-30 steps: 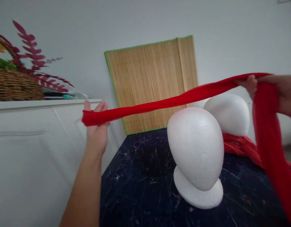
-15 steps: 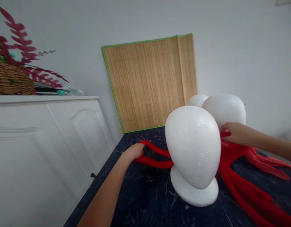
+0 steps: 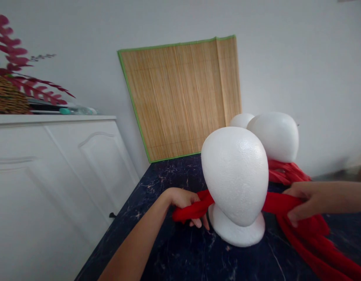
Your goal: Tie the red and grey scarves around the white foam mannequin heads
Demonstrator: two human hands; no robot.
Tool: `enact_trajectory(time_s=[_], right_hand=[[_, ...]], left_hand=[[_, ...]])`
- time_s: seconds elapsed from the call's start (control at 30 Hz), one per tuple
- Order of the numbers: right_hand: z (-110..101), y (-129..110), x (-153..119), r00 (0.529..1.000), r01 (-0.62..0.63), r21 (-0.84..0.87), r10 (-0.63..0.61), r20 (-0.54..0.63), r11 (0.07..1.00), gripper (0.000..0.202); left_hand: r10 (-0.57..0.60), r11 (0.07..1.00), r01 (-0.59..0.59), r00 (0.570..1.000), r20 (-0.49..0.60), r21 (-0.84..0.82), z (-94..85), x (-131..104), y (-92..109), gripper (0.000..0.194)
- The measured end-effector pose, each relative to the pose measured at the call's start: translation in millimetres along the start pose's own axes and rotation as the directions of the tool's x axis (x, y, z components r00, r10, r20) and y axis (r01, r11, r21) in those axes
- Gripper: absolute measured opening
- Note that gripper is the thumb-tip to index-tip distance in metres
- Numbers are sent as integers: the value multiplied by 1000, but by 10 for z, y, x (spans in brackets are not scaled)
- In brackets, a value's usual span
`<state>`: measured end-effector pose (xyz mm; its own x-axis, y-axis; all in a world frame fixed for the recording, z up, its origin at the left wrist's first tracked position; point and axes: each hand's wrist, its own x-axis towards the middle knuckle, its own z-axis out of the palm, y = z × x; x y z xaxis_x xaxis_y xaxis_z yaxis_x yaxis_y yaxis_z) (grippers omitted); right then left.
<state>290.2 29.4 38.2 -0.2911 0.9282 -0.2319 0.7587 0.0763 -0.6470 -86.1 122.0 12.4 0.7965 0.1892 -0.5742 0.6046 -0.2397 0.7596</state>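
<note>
A white foam head (image 3: 235,175) stands upright on its round base on the dark marbled table (image 3: 180,249). Red cloth (image 3: 308,238) passes behind its neck and comes out on both sides, the longer part trailing to the lower right. At the left of the neck, my left hand (image 3: 190,207) has its fingers through a loop of the cloth, thumb side hidden. My right hand (image 3: 300,201) grips the cloth to the right of the neck, thumb in front and fingers partly hidden behind it.
Two more foam heads (image 3: 276,136) are behind, the nearer with lighter red cloth (image 3: 287,172) below it. A bamboo mat (image 3: 182,101) leans on the wall. At the left are a white cabinet (image 3: 81,156) and a basket (image 3: 9,95) with red leaves.
My left hand has moved right and down, nearer the neck, and turned within the cloth loop. My right hand has come lower, drawing the red cloth down beside the foam head.
</note>
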Motion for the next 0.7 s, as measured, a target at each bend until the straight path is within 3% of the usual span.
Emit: enact_trajectory(time_s=[0.07,0.1,0.13,0.23,0.27,0.33,0.4,0.47,0.53,0.63,0.7], right_hand=[[251,-25,-18,980,-95,204,55,193,974,23],[386,-26,-23,973,-130,340,53,227,931,23],[520,-26,-27,971,-151,492,36,236,858,22],[871,-70,-33,949,-198,831,-108,295,520,13],[959,-106,-32,941,-205,881,-162,297,427,14],[1091,-204,-25,927,-196,921,-243,286,338,22],[1184,-309,-16,929,-141,935,-282,239,327,30],[1262,-400,-8,934,-68,946,-312,171,316,32],[1336,-472,-3,930,-4,958,-350,108,287,32],[1425,-546,-9,917,28,967,-391,75,251,34],[1450,-560,-19,917,15,972,-391,80,234,34]], left_hand=[[148,987,-144,988,52,-66,30,77,35,49],[211,973,-206,977,41,-101,52,107,58,54],[249,961,-245,968,19,-133,79,133,84,57],[247,945,-240,969,6,-221,183,193,190,61],[234,943,-224,972,14,-247,220,208,231,61],[222,933,-210,975,6,-291,288,234,311,59],[218,918,-225,974,-60,-325,350,258,371,58],[216,910,-269,957,-191,-315,417,287,396,56],[239,915,-333,902,-360,-228,503,328,388,53],[277,918,-387,783,-557,-88,691,415,340,47],[218,915,-386,716,-663,-117,839,476,307,44]])
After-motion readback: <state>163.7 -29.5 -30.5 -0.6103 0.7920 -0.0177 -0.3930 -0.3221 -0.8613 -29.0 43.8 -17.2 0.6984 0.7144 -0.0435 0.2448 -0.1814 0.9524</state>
